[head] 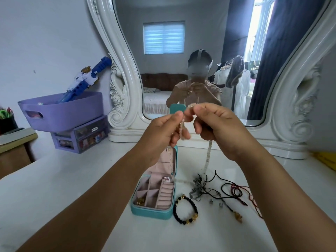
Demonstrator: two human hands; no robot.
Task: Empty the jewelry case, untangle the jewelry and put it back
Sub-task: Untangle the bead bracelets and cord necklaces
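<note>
A teal jewelry case [145, 211] with a pink lining stands open on the white table; a small gold piece [140, 201] lies in its front left compartment. Above it, my left hand [163, 130] and my right hand [218, 124] each pinch a pale beaded necklace [207, 157] near its top. Its strands hang down to the table by the case. A black and gold bead bracelet [185, 210] lies right of the case. Further right lies a tangle of black cords [214, 188], red cords [243, 193] and a grey chain [197, 184].
A large white-framed mirror [123, 88] stands at the back of the table. At the back left a purple basket [61, 110] holding a blue and white toy sits on small purple drawers [81, 137]. Something yellow [325, 159] lies at the right edge.
</note>
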